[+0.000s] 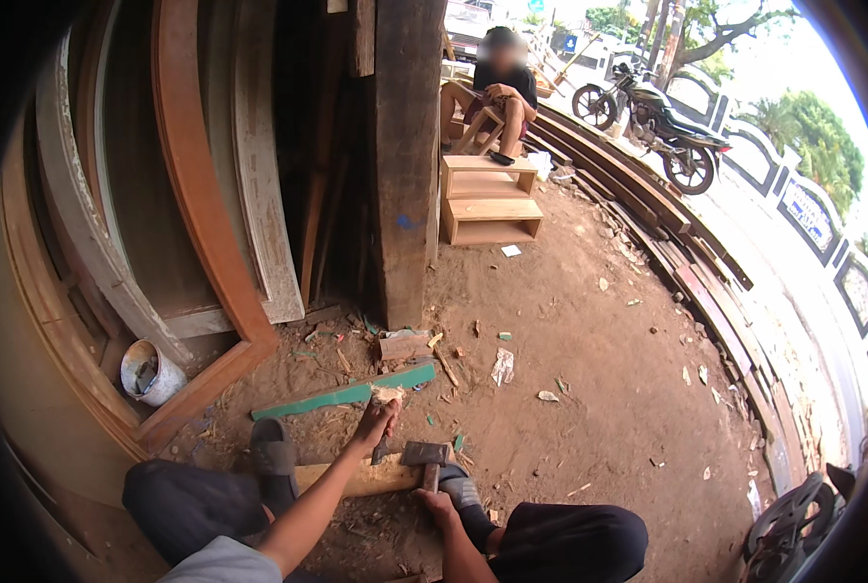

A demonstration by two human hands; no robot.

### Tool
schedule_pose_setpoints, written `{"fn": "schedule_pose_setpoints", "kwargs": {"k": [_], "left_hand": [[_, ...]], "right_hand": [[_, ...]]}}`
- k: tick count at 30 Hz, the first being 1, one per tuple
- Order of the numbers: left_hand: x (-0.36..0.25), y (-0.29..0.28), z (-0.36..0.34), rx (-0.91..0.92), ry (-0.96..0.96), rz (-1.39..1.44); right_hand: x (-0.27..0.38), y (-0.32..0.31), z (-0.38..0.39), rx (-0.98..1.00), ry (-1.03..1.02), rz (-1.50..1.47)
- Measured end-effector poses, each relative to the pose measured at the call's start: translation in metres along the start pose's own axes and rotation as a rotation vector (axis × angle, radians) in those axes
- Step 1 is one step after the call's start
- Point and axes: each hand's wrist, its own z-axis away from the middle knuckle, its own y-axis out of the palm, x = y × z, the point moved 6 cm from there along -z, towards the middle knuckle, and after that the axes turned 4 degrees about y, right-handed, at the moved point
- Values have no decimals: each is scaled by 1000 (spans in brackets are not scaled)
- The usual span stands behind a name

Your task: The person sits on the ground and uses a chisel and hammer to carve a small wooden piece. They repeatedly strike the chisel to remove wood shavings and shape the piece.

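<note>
My left hand (380, 424) is closed around a chisel (387, 394). Its pale, frayed handle end sticks out above my fist, and its dark blade points down at a piece of light wood (374, 480). That wood lies across the ground between my feet. In my right hand (440, 507) is a hammer (426, 454), gripped by its short wooden handle. The dark, blocky hammer head is over the right end of the wood, beside the chisel; whether it touches the wood I cannot tell.
A green-painted board (347, 394) lies just beyond the wood, among chips and scraps. Door frames (196, 146) and a white bucket (152, 373) stand at left, near a thick post (405, 175). Ahead, a person (502, 92) sits behind wooden boxes (492, 219). Stacked planks (687, 272) line the right.
</note>
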Motion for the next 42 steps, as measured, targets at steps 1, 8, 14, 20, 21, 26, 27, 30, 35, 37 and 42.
{"fn": "schedule_pose_setpoints", "kwargs": {"k": [1,8,14,20,21,26,27,30,35,37,42], "left_hand": [[1,9,-7,4,-18,-1],[6,15,-8,-97,-43,5],[12,23,0,-146,-12,28],[66,12,49,-162,-75,-168],[76,8,50,-138,-61,-190],[89,9,47,-55,-42,-198],[94,6,45,-40,-67,-180],[91,6,40,-29,-111,-139],[90,-7,37,-44,-211,10],[88,-8,36,-25,-235,28],[85,-12,36,-18,-216,228]], "right_hand": [[-11,-7,-18,-18,-11,1],[-7,28,-14,480,115,-388],[31,29,31,674,295,-703],[15,33,14,634,288,-609],[18,34,10,632,267,-617],[19,36,15,641,263,-576],[19,38,16,667,289,-587],[17,36,14,698,308,-619],[17,39,19,729,310,-623],[17,38,16,688,297,-601],[17,40,20,703,267,-590]]}}
